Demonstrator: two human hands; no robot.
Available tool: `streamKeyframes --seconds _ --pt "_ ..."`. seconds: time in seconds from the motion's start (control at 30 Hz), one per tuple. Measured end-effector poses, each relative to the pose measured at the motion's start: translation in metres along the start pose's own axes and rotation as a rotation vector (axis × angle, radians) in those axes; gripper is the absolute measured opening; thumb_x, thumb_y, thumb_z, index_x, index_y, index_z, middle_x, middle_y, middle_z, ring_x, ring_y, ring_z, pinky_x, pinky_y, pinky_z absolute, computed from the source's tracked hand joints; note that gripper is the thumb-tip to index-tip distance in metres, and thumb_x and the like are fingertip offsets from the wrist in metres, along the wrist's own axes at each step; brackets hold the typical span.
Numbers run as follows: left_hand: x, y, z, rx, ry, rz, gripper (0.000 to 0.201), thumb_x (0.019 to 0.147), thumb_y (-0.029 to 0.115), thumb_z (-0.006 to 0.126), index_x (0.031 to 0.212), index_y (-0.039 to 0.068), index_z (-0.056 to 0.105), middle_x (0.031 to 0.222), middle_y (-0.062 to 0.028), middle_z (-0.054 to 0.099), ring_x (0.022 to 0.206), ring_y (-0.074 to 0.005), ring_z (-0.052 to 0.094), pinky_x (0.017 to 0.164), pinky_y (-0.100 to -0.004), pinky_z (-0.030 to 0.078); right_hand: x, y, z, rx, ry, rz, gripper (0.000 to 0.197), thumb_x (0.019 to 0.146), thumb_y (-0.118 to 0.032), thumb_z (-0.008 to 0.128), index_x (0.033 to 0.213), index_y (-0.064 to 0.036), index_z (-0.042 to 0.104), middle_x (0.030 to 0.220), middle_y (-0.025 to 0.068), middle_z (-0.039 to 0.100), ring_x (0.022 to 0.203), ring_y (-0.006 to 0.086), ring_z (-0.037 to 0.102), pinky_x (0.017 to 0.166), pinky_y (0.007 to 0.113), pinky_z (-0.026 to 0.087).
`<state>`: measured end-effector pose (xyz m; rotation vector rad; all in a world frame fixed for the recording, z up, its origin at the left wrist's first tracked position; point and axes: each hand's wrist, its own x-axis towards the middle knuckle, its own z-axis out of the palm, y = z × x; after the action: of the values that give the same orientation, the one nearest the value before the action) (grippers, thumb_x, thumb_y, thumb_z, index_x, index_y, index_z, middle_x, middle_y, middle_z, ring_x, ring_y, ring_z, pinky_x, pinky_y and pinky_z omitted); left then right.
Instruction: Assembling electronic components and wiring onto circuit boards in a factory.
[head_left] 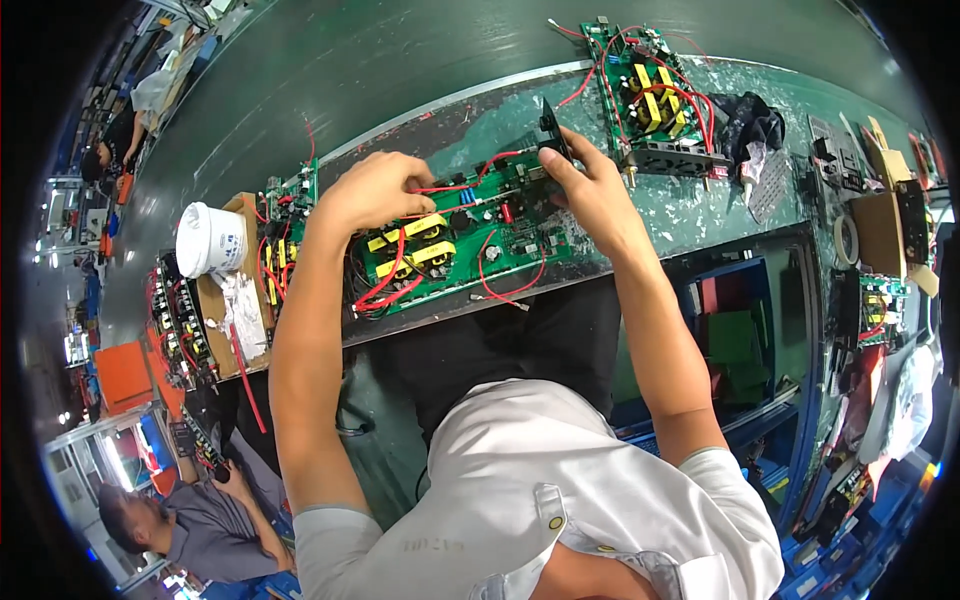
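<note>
A long green circuit board (465,275) with yellow-wrapped transformers (432,254) lies on the bench in front of me. My left hand (372,196) is over its left part, fingers curled around a red wire (447,189); their exact grip is partly hidden. At the board's right end, my right hand (594,195) pinches a thin black panel (549,132) between thumb and fingers. The panel stands upright on edge. Loose red wires (378,296) loop over the board's near left corner, and another red wire (543,268) hangs near its front edge.
Another wired circuit board (625,110) lies at the far right, beside a black cloth (752,125). To the left, a white bucket (208,240) stands by a cardboard box (243,215) and more boards. Blue bins (755,290) sit below the bench. A co-worker (190,525) is at lower left.
</note>
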<state>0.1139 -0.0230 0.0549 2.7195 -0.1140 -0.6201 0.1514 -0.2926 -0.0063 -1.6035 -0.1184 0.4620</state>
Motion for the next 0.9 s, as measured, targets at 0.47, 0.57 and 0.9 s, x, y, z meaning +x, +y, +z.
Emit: streamKeyframes --seconds 0.47,0.57,0.9 --pt "-0.022 0.012 -0.019 -0.214 0.283 0.097 0.020 0.081 0.020 0.076 0.093 0.004 0.076 0.086 -0.0112 0.072 0.081 -0.0267 0.067 0.076 -0.0373 0.051 -0.002 -0.001 -0.002 0.036 -0.020 -0.017 0.055 0.095 -0.033 0.066 0.142 -0.0088 0.051 0.128 0.0081 0.059 0.114 0.0197 0.058 0.092 0.039 0.050" --pt "-0.019 0.033 -0.018 -0.229 0.404 0.183 0.018 0.084 0.012 0.075 0.097 0.000 0.075 0.092 -0.0058 0.068 0.086 -0.0139 0.063 0.076 -0.0289 0.049 0.001 0.003 -0.006 0.040 -0.010 -0.017 0.054 0.096 -0.033 0.066 0.142 -0.0099 0.051 0.125 0.0065 0.059 0.114 0.0188 0.058 0.092 0.039 0.049" --pt "0.009 0.085 0.042 -0.421 0.573 0.414 0.018 0.087 0.007 0.071 0.103 -0.001 0.073 0.088 -0.0106 0.069 0.076 -0.0183 0.067 0.069 -0.0316 0.051 -0.002 -0.007 -0.003 0.128 -0.047 0.088 0.050 0.097 -0.029 0.064 0.141 -0.0077 0.053 0.120 0.0034 0.062 0.112 0.0149 0.057 0.093 0.039 0.048"
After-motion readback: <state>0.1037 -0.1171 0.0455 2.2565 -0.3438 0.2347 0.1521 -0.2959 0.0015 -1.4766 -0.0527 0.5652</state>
